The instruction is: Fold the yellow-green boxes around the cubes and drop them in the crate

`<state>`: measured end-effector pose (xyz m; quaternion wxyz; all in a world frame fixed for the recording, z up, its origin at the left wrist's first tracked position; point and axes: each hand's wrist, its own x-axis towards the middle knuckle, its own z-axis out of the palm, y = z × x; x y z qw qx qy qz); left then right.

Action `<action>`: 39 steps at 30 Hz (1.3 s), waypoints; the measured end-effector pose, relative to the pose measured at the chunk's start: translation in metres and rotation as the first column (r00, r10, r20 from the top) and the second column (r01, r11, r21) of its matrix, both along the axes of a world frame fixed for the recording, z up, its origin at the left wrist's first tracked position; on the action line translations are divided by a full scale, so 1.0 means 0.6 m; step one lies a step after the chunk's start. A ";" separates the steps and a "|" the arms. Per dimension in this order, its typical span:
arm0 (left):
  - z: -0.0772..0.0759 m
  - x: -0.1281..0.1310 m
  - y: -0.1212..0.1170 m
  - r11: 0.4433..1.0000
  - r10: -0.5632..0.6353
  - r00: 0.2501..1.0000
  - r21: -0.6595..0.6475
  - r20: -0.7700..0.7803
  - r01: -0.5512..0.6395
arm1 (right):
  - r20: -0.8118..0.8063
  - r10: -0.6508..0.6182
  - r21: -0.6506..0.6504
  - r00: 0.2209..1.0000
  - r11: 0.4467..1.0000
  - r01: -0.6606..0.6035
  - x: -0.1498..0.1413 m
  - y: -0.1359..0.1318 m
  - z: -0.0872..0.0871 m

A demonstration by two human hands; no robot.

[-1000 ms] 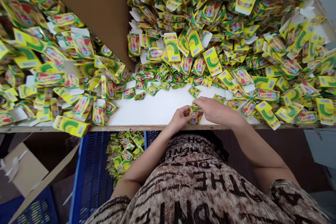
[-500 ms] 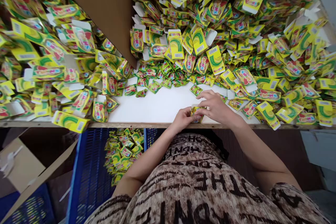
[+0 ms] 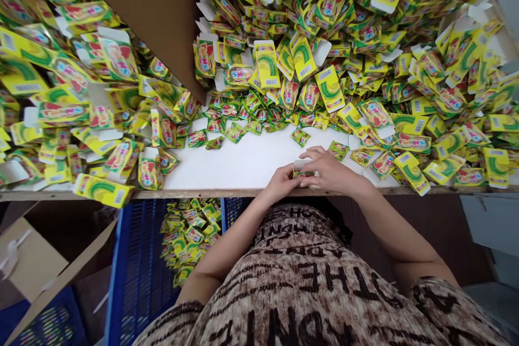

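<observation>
Left hand point(image 3: 279, 184) and right hand point(image 3: 330, 170) closed on a small yellow carton point(image 3: 304, 174) over the desk point(image 3: 243, 165), where a loose pinch could drop it among the heaped cartons point(image 3: 324, 48).

The left hand point(image 3: 281, 183) and the right hand point(image 3: 331, 170) are near together in front of the body, and their fingertips almost meet. The right hand is higher, with fingers curved down. The bare left forearm point(image 3: 231, 240) and right forearm point(image 3: 405, 240) both slope inward to the wrists.
</observation>
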<state>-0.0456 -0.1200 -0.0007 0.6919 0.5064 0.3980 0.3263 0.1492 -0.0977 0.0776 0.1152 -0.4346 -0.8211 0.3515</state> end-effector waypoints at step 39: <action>0.014 -0.006 0.012 0.848 0.270 0.958 0.497 -0.100 -0.187 | -0.508 -0.557 -0.083 0.657 0.791 0.607 -0.021 -0.057 -0.089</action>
